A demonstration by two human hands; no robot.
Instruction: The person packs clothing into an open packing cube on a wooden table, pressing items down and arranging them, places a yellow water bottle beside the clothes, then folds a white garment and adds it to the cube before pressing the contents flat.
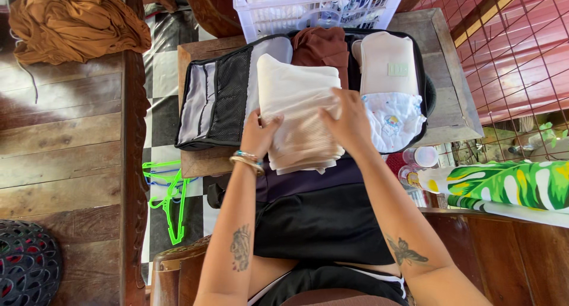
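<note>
A folded cream cloth (294, 98) lies over the near side of an open black suitcase (204, 104). My left hand (258, 134) grips the cloth's left edge, bracelets on the wrist. My right hand (349, 123) presses flat on its right side. Inside the suitcase sit a folded rust-brown garment (320, 45), a pale beige folded piece (386, 60) and a white printed cloth (394, 119). The suitcase's mesh lid lies open to the left.
The suitcase rests on a small wooden table (450, 92). A white laundry basket (314, 12) of clothes stands behind it. Green hangers (169, 193) lie on the checkered floor. An orange-brown cloth (71, 21) sits on a wooden bench at left; a leaf-print cloth (510, 184) at right.
</note>
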